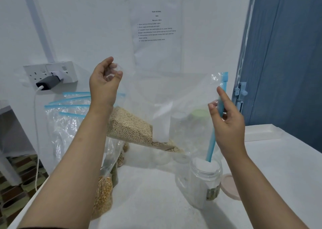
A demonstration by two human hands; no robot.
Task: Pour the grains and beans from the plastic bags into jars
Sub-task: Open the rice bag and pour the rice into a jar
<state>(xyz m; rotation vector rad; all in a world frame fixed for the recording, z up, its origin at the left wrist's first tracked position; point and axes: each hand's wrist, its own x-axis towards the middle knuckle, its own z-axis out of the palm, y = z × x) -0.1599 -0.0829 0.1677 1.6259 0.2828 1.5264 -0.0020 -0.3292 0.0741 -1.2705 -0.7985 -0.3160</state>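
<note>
Clear plastic bag (165,106) hangs tilted between my hands above the counter (278,167), its pale grains (132,126) sliding toward the blue zip mouth over the open jar (203,178); a sagging corner could spill them past the rim. Left hand (104,84) pinches the high corner, right hand (228,122) pinches the zip strip

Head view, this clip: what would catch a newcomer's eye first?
The clear zip bag held up mid-frame by both hands: the left hand pinches a top corner, the right hand grips the blue zip strip. Pale grains are heaped in its lower left part. Below the zip end stands an open clear jar on the white table, its pink lid beside it.
</note>
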